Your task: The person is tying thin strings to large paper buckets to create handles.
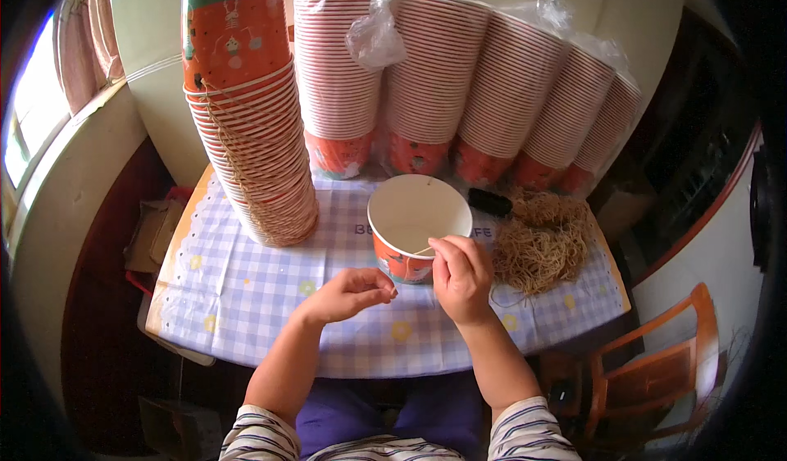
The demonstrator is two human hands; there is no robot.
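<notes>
A single orange paper bucket (389, 258) with a white inside stands upright on the table in front of me. At its near right rim, my right hand (463, 279) is closed in a pinch on a thin straw-coloured string (422, 253), which lies across the rim. My left hand (348, 295) hovers just left of the bucket's near side, apart from it. Its thumb and fingertips are pressed together; whatever they hold, if anything, is too small to make out. A small dark spot with string shows at the bucket's far rim.
To the left rises a tall stack of nested buckets (254, 145) with strings hanging down its side. Plastic-wrapped bucket stacks (336, 68) line the back. A heap of loose string (537, 256) lies right, beside a black object (489, 203). A checked cloth (270, 313) covers the table; a wooden chair (656, 371) stands right.
</notes>
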